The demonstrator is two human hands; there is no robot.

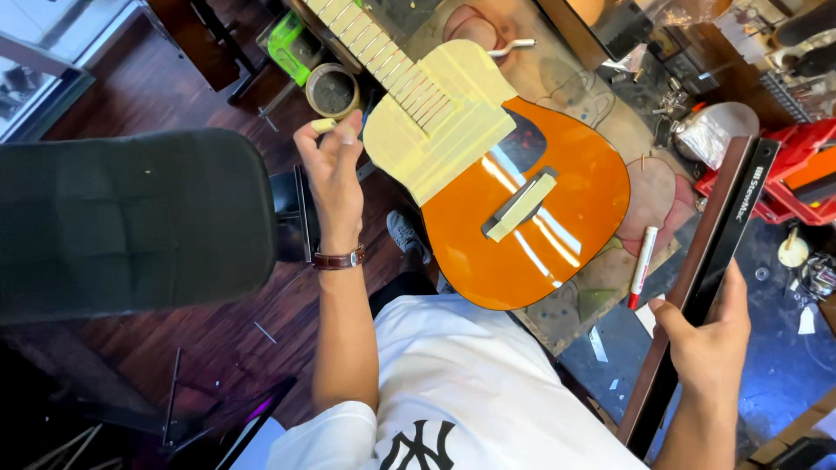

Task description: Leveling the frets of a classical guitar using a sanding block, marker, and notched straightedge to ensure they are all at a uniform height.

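Centre frame: orange acoustic guitar (531,218) flat on the desk (557,313), upper body and bridge masked in pale tape; left hand (333,170) at centre left, fingers pinched on a small pale tape scrap (324,125); right hand (710,339) at lower right, fingers wrapped around a long dark straightedge (697,287).

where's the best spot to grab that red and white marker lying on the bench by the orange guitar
Probably grip the red and white marker across its white barrel at mid-length, coming from above. It lies flat, nearly lengthwise toward the person, between the glossy orange guitar body and the long dark straightedge held by the right hand, so both long sides seem reachable.
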